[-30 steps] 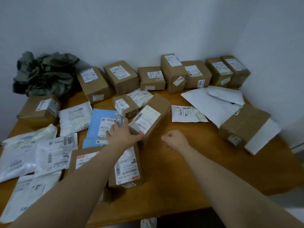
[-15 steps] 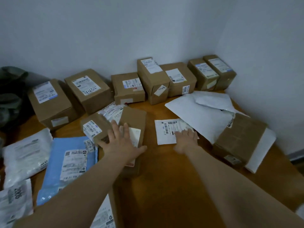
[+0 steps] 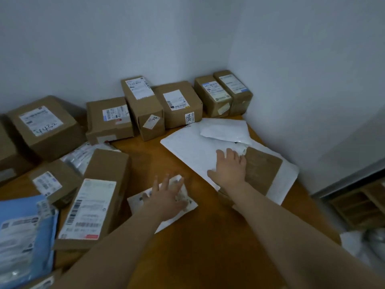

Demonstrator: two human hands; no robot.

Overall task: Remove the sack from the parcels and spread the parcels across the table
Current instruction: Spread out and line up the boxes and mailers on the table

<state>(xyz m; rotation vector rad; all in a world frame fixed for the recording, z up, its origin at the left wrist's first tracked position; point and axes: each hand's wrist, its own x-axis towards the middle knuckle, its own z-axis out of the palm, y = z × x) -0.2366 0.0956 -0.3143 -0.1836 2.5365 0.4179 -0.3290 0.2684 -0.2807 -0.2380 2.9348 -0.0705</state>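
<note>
Both hands are spreading flat parcels over the bench (image 3: 208, 247), and the sack is nowhere in this view. The left hand (image 3: 166, 198) lies with fingers splayed and straight on a small white parcel (image 3: 136, 202), its grip released, pressing rather than holding. The right hand (image 3: 229, 170) is flat too, with no clenched grip, resting on the large white mailer (image 3: 187, 147) just beside the cardboard box (image 3: 264, 170) that sits across that mailer's far end. Whether its fingertips touch the box cannot be told. Sliding looks like the right method here: light downward pressure and a steady pull should carry the small parcel into the bare wood near the front edge, well clear of the long labelled carton (image 3: 98, 201) to its left. The mailer is probably pinned by the box and by the padded white pouch (image 3: 225, 130) on top of it. So it would be wiser to lift or push the box aside first than to drag the mailer, which could crumple or tip the box towards the bench's right edge.
</note>
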